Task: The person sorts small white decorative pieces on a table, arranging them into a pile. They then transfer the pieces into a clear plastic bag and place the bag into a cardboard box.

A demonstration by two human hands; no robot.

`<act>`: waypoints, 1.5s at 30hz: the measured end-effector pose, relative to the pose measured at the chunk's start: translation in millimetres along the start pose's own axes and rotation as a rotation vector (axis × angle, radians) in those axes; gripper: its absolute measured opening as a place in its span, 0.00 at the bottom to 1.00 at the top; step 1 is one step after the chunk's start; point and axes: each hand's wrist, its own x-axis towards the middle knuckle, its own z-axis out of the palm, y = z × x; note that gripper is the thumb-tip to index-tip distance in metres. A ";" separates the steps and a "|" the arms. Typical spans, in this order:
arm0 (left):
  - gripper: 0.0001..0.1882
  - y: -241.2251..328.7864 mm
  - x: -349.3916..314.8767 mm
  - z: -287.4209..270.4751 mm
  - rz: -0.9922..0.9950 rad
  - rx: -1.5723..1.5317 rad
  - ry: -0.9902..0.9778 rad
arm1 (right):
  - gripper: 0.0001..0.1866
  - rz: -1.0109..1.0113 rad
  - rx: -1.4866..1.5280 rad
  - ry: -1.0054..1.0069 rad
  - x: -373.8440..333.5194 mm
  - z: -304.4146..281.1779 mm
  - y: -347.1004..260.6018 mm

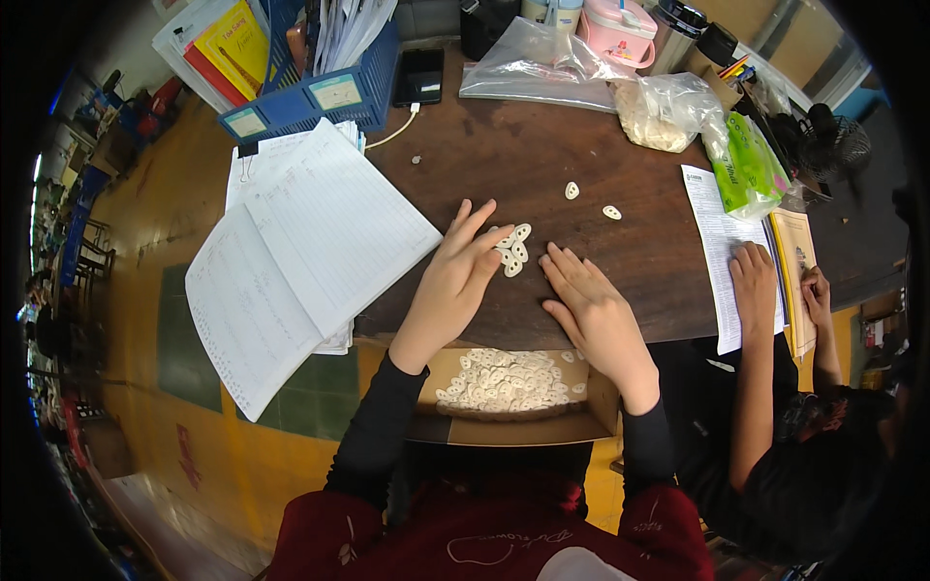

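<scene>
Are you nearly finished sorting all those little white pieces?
Partly, it seems. A cardboard box at the table's edge already holds a big heap of white oval pieces. Right now the left hand and right hand rest flat beside a small cluster on the wooden table. Two loose pieces and a bag of more pieces wait farther back.

Open ledger (pixel 310 261), blue tray (pixel 320 92), pink box (pixel 618 29).

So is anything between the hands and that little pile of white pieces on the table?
Nothing visible. The left hand already touches the pile of white pieces, and the right hand lies just beside it on bare table.
</scene>
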 end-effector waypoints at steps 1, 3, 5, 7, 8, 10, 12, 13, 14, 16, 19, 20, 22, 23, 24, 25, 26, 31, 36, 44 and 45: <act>0.30 0.0 0.5 2.1 0.029 0.091 -0.010 | 0.27 0.025 -0.008 -0.030 -7.9 -4.5 -3.9; 0.27 0.1 1.9 5.8 0.095 0.271 -0.037 | 0.29 0.011 -0.060 -0.078 -21.9 -12.9 -12.7; 0.26 0.0 2.3 6.6 0.104 0.307 -0.051 | 0.30 0.016 -0.050 -0.145 -37.3 -20.6 -21.1; 0.23 -0.1 1.2 5.4 0.101 0.252 -0.031 | 0.29 -0.024 -0.011 -0.196 -53.1 -26.0 -28.9; 0.21 -0.1 0.2 4.5 0.095 0.180 -0.007 | 0.28 -0.047 0.010 -0.222 -58.3 -27.8 -29.9; 0.18 0.0 -1.5 3.2 0.071 0.090 0.042 | 0.26 -0.176 0.060 -0.288 -65.8 -33.3 -30.5; 0.17 -0.1 -1.9 3.4 0.047 0.047 0.090 | 0.24 -0.294 0.115 -0.345 -64.1 -37.4 -29.1; 0.17 -0.4 -1.7 4.2 0.039 0.080 0.092 | 0.25 -0.245 0.195 -0.307 -59.6 -37.9 -28.5; 0.17 -0.7 -1.2 5.2 0.042 0.110 0.100 | 0.26 -0.195 0.274 -0.267 -52.4 -37.9 -26.7; 0.17 -2.0 0.1 7.3 0.045 0.164 0.122 | 0.27 -0.130 0.302 -0.171 -30.6 -32.4 -21.6; 0.16 -4.2 1.1 8.2 0.049 0.219 0.144 | 0.25 -0.115 0.105 -0.030 6.3 -12.2 -12.1; 0.15 -4.7 0.9 8.2 0.053 0.224 0.138 | 0.25 -0.122 0.065 -0.031 11.9 -6.9 -10.2; 0.15 -5.4 0.1 7.8 0.054 0.238 0.131 | 0.24 -0.118 -0.014 -0.062 18.8 1.6 -7.7; 0.15 -5.5 -0.3 8.0 0.052 0.244 0.130 | 0.25 -0.129 -0.013 -0.041 18.1 3.2 -6.9; 0.15 -5.5 -0.7 8.2 0.048 0.248 0.129 | 0.25 -0.122 -0.014 -0.045 14.5 3.2 -6.9; 0.15 -5.5 -0.9 8.6 0.051 0.249 0.131 | 0.25 -0.113 -0.012 -0.050 9.6 2.0 -7.2; 0.14 -5.3 -1.0 9.0 0.055 0.259 0.134 | 0.26 -0.106 -0.002 -0.075 4.2 -0.3 -7.7; 0.12 -3.6 -1.3 9.0 0.059 0.255 0.138 | 0.27 -0.133 0.046 -0.172 -35.6 -16.5 -15.7; 0.11 -4.0 -1.4 5.4 0.094 0.218 0.107 | 0.26 -0.321 -0.056 -0.272 -65.7 -28.1 -24.8; 0.15 1.3 3.0 -5.1 -0.070 -0.195 0.161 | 0.26 -0.166 0.154 -0.040 -5.9 -17.2 -20.3; 0.17 2.7 2.3 -6.4 -0.102 -0.239 0.155 | 0.25 -0.170 0.111 -0.013 7.1 -8.0 -19.3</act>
